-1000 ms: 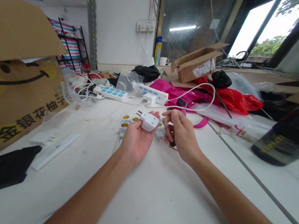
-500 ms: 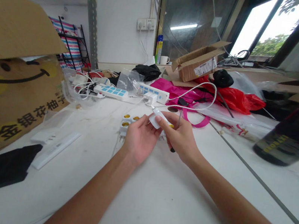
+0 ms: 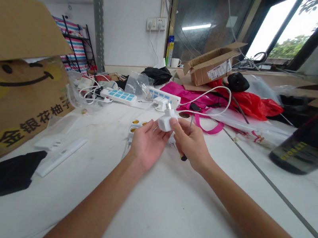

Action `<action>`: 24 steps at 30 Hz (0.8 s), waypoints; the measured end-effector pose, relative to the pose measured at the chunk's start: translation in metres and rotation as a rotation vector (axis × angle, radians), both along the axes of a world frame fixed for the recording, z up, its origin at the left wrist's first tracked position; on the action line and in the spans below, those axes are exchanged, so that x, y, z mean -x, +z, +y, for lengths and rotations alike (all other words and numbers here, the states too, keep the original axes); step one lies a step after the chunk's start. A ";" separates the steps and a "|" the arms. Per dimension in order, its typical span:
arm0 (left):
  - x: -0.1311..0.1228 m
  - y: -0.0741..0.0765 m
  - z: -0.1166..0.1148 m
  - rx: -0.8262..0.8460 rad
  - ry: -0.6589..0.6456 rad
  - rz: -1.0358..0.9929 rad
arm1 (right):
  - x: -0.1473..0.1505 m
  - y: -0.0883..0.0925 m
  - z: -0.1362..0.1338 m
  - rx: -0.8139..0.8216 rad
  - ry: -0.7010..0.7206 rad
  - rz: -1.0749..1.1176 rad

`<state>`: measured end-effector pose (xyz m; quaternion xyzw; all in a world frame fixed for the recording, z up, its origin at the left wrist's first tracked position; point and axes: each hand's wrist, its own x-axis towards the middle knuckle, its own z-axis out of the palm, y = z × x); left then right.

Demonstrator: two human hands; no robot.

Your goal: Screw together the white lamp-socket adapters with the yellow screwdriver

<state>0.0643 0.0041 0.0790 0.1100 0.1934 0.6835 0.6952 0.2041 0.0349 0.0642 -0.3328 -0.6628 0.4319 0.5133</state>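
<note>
A small white plug adapter (image 3: 164, 123) with metal pins is held up between both hands above the white table (image 3: 179, 219). My left hand (image 3: 147, 143) cups it from below, fingers curled against it. My right hand (image 3: 190, 142) pinches its right side with thumb and forefinger and also grips a thin screwdriver (image 3: 188, 137), shaft up, dark handle poking out below the palm. Just behind my hands a white socket block with brass-ringed holes (image 3: 135, 128) lies on the table.
A large cardboard box with a smiley face (image 3: 13, 104) stands at the left, black sheet (image 3: 1, 176) and white socket covers (image 3: 59, 149) before it. Power strips (image 3: 118, 96), cables, pink and red bags and an open carton (image 3: 211, 67) crowd the back. A dark bottle (image 3: 311, 145) lies right.
The adapter was resting in my left palm with pins to the left. My right hand came in and took hold of it, and both hands turned it and lifted it a little.
</note>
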 end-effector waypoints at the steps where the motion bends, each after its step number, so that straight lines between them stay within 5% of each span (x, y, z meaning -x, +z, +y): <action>1: -0.001 0.000 0.000 0.000 -0.003 0.001 | 0.000 0.000 0.000 0.000 0.000 -0.003; 24: -0.010 -0.003 0.002 -0.062 -0.028 0.080 | -0.001 0.006 0.000 0.010 -0.079 0.092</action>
